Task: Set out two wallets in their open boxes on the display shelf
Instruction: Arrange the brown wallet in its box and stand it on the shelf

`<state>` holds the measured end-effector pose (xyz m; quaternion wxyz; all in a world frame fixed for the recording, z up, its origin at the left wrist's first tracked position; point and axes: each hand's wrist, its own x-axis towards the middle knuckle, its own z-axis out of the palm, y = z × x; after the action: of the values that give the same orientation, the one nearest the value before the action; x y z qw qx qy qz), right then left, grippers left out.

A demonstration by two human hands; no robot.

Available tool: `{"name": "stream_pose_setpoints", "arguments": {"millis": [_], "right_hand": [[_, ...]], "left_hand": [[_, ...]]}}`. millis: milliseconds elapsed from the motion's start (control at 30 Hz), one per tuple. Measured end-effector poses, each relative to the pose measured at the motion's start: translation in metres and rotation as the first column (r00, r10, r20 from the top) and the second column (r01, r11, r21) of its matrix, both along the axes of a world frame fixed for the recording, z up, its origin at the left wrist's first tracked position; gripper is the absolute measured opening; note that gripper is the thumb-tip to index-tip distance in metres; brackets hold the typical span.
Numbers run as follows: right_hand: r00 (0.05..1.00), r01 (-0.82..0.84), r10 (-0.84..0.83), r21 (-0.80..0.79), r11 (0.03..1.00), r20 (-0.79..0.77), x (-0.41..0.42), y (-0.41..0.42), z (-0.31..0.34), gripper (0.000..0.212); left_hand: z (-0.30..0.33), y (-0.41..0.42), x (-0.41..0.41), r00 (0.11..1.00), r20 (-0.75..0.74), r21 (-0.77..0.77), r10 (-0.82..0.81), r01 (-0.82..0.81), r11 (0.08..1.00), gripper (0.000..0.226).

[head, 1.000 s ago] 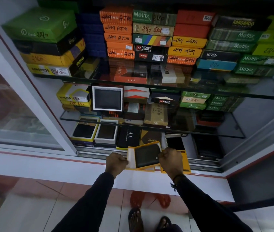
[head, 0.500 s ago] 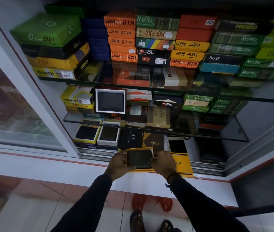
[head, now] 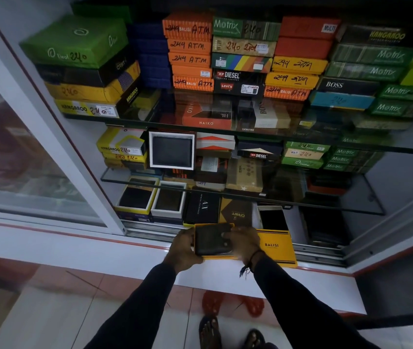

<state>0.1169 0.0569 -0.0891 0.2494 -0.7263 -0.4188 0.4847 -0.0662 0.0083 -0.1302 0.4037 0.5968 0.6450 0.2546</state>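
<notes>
A dark wallet point(head: 210, 239) lies inside an open yellow box point(head: 219, 257) at the cabinet's front ledge. My left hand point(head: 182, 250) grips the box's left side. My right hand point(head: 242, 241) holds the right side, fingers pressing on the wallet. Next to it on the right lies the yellow BALISI lid point(head: 276, 246). On the bottom shelf at the left, two open boxes each show a dark wallet: a yellow-rimmed one point(head: 136, 197) and a white-rimmed one point(head: 168, 200). A white-framed open box with a wallet point(head: 171, 150) stands upright on the middle shelf.
Glass shelves point(head: 250, 195) carry stacks of closed wallet boxes in orange, green, yellow and black. A phone-like white item point(head: 272, 217) and black boxes point(head: 201, 207) lie on the bottom shelf. The sliding glass door point(head: 24, 147) is at the left. My sandalled feet point(head: 230, 331) stand below.
The wallet, tilted and held above its box a second ago, now lies flat in the yellow box. Both hands have closed in on the box sides.
</notes>
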Motion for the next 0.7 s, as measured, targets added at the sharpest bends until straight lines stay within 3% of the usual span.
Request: {"name": "stream_pose_setpoints", "arguments": {"millis": [133,233,333,500,567,633,700], "right_hand": [[1.0,-0.013,0.015,0.078,0.997,-0.025,-0.011,0.006,0.011,0.025],[0.996,-0.008,0.017,0.107,0.994,-0.088,-0.002,0.007,0.02,0.02],[0.936,0.029,-0.027,0.002,1.0,-0.35,0.021,0.008,0.033,0.019],[0.77,-0.115,0.014,-0.117,0.986,-0.638,0.059,0.0,0.051,0.032],[0.638,-0.097,-0.072,-0.172,0.98,-0.767,0.064,-0.007,0.048,0.038],[0.529,-0.162,-0.096,-0.211,0.964,-0.843,0.061,-0.016,0.045,0.041],[0.5,-0.267,-0.017,-0.173,0.948,-0.866,0.053,-0.023,0.045,0.041]], "left_hand": [[0.0,0.004,-0.002,1.0,0.024,-0.005,-0.017,0.017,1.0,0.068],[0.009,0.002,-0.008,0.984,0.176,-0.031,0.01,-0.005,1.0,0.086],[0.029,0.001,-0.014,0.906,0.418,-0.094,0.07,-0.033,0.995,0.084],[0.057,0.002,-0.022,0.826,0.564,-0.116,0.016,0.06,0.991,0.061],[0.063,0.0,-0.015,0.724,0.688,-0.148,0.054,0.068,0.987,0.049],[0.068,-0.002,0.001,0.556,0.816,-0.227,0.157,0.06,0.972,0.041],[0.072,-0.002,0.015,0.468,0.865,-0.247,0.182,0.081,0.966,0.034]]}}
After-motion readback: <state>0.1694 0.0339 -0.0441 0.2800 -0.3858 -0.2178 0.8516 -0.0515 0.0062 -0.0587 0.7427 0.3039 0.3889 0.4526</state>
